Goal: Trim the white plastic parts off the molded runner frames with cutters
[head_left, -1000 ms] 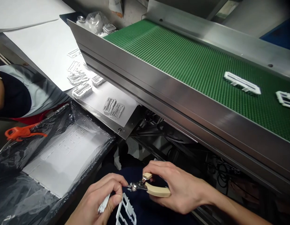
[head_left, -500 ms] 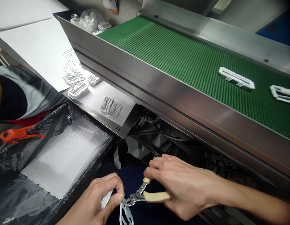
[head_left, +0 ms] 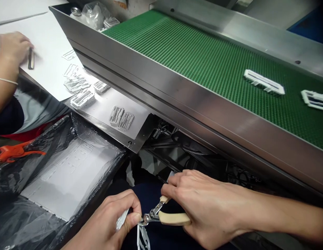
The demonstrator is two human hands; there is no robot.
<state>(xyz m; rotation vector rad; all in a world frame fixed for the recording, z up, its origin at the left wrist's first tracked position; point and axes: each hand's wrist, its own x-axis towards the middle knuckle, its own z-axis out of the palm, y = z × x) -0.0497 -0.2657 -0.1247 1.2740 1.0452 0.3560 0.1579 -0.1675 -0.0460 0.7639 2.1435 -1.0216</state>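
At the bottom of the view, my left hand [head_left: 116,217] pinches a white openwork plastic part [head_left: 143,239] that hangs below the thumb. More white pieces show inside the curled palm of that hand. My right hand [head_left: 195,201] is wrapped round a pair of nippers with cream handles [head_left: 174,218]. The nippers' metal jaws point left and meet the top of the plastic part, right beside my left thumb. Whether the blades are closed on it, I cannot tell.
A green conveyor belt [head_left: 203,55] behind a metal side wall carries white parts [head_left: 264,81]. Stacks of white parts [head_left: 83,98] stand on the side table. A bin lined with black plastic [head_left: 10,208] is at left, with an orange-handled tool [head_left: 12,152]. A co-worker's hand [head_left: 14,48] is upper left.
The co-worker's hand has come into view over the white table, holding a small dark object. My hands have hardly moved; the nippers still meet the part. The view has shifted slightly.
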